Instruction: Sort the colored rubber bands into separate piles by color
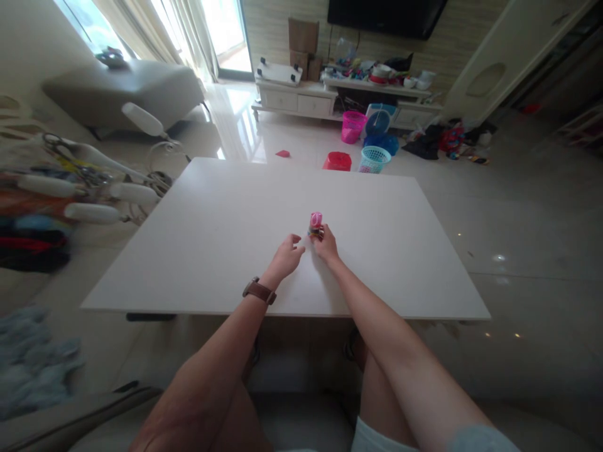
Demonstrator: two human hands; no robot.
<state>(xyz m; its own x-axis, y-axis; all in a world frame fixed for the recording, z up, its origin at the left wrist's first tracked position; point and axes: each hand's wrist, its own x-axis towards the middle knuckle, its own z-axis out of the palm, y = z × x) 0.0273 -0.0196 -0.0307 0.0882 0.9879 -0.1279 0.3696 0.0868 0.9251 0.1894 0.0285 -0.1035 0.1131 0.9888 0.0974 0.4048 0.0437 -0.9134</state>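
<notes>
A small pink object [315,221] stands upright near the middle of a white table [226,238]. My right hand [325,245] is closed around its lower part, fingers pinching its base. My left hand [288,254] hovers just left of it, fingers loosely curled and apart, holding nothing. A brown watch [259,290] sits on my left wrist. What the pink object is cannot be made out at this size.
Left of the table a cluttered rack [85,182] holds white handles, scissors and cloth. Beyond the far edge on the floor stand a red tub [337,161], a teal basket [374,159] and a pink basket [352,126]. A white TV cabinet [301,100] lines the back wall.
</notes>
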